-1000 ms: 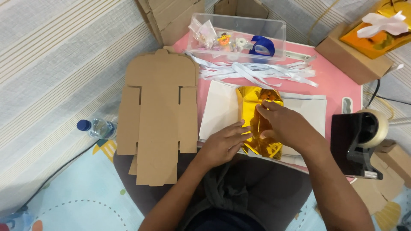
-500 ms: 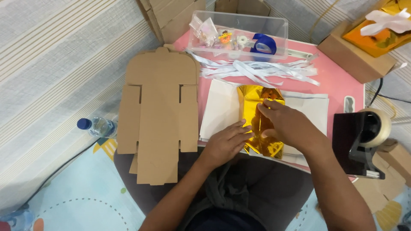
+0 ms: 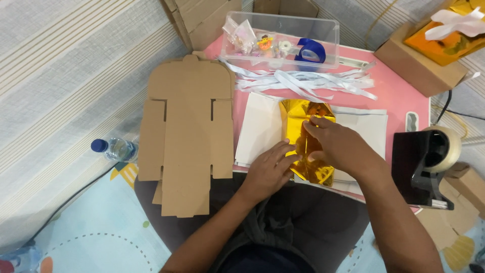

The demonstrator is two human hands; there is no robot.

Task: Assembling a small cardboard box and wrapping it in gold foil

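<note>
A shiny gold foil sheet (image 3: 298, 115), folded into a narrow packet, lies on white paper sheets (image 3: 258, 132) on the small pink table (image 3: 399, 96). My left hand (image 3: 270, 167) presses its near left edge with fingers spread flat. Over the middle of the foil lies my right hand (image 3: 337, 146), its fingertips pinching a fold near the top. Both hands rest on the foil, which they partly hide.
A flat unfolded cardboard box blank (image 3: 188, 136) overhangs the table's left side. White ribbons (image 3: 303, 81) lie behind the paper, with a clear plastic bin (image 3: 283, 38) of small items and blue tape. A black tape dispenser (image 3: 429, 164) stands right. Water bottle (image 3: 113, 149) on the floor.
Both hands stay on the gold foil. My right hand has shifted slightly up the packet, working the fold; the left hand barely moved.
</note>
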